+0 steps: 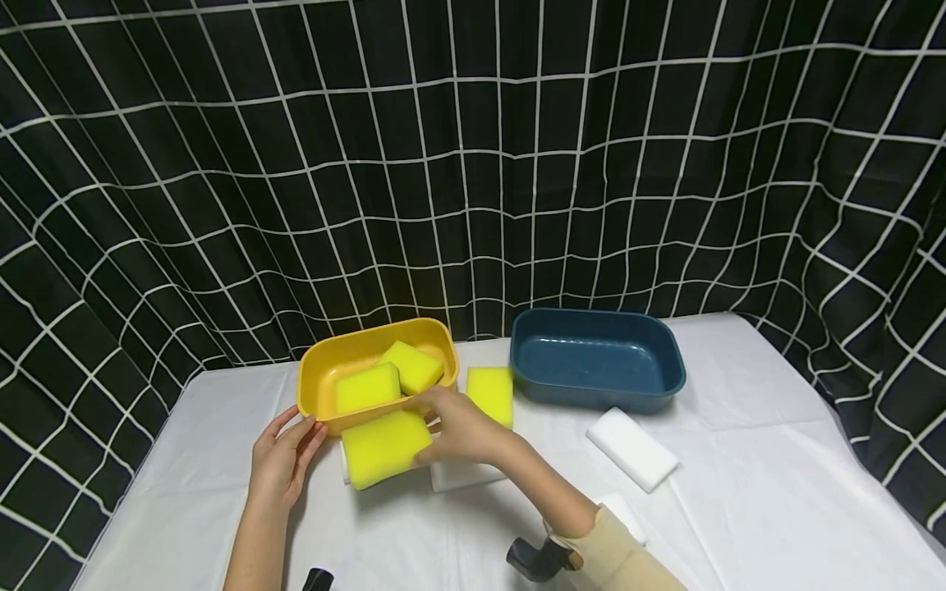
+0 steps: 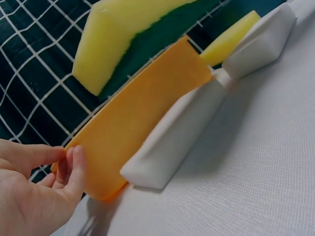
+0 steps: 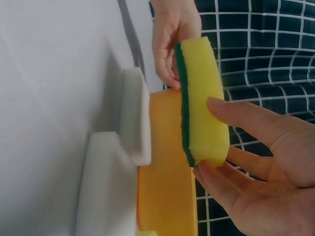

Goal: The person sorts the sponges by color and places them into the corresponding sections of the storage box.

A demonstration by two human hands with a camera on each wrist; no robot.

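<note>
A yellow sponge with a green scouring side (image 3: pixel 206 98) is held at one end by my right hand (image 1: pixel 461 427), thumb on one face and fingers below. In the head view this sponge (image 1: pixel 388 447) hovers above the table at the yellow bin's front wall. My left hand (image 1: pixel 281 460) pinches the near left corner of the yellow bin (image 2: pixel 133 118) at its rim. Inside that bin lie two yellow sponges, one in front (image 1: pixel 367 387) and one behind it (image 1: pixel 411 367). A white sponge block (image 2: pixel 172 132) rests against the bin's front, mostly hidden in the head view.
An empty dark blue bin (image 1: pixel 597 361) stands to the right. Between the bins lies another yellow sponge (image 1: pixel 489 394), with a white block (image 1: pixel 466 475) before it. More white blocks lie right, one in front of the blue bin (image 1: pixel 633 449), one partly behind the right forearm (image 1: pixel 622 515).
</note>
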